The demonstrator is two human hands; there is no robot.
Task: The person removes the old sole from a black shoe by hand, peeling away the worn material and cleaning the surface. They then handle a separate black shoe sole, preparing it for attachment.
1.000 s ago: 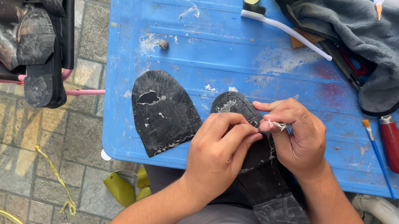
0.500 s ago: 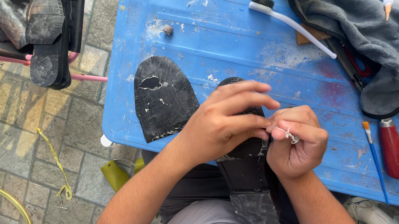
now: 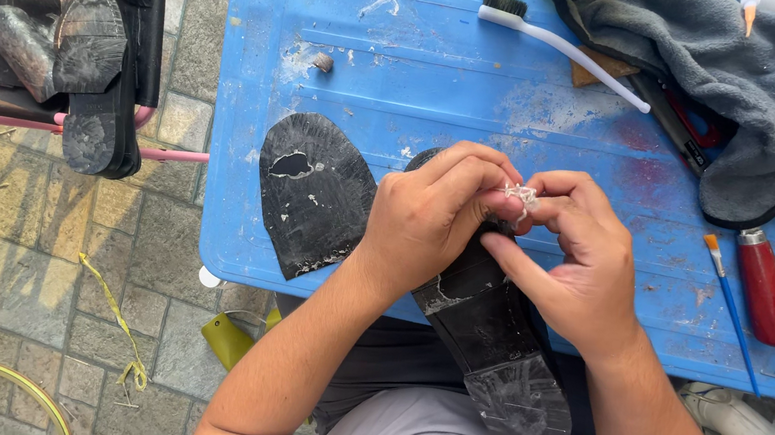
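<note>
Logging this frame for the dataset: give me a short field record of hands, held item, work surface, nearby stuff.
left hand: fingertips pinching a small whitish scrap
right hand: pinching the same scrap from the other side
under hands: black shoe, sole up, heel toward the person
beside it: loose black sole piece, flat on the table
surface: blue plastic table
nearby: white toothbrush, grey cloth, red-handled tool, small blue brush

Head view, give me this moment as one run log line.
left hand: pinching whitish scrap | right hand: pinching same scrap | under hands: black shoe, sole up | surface: blue table
</note>
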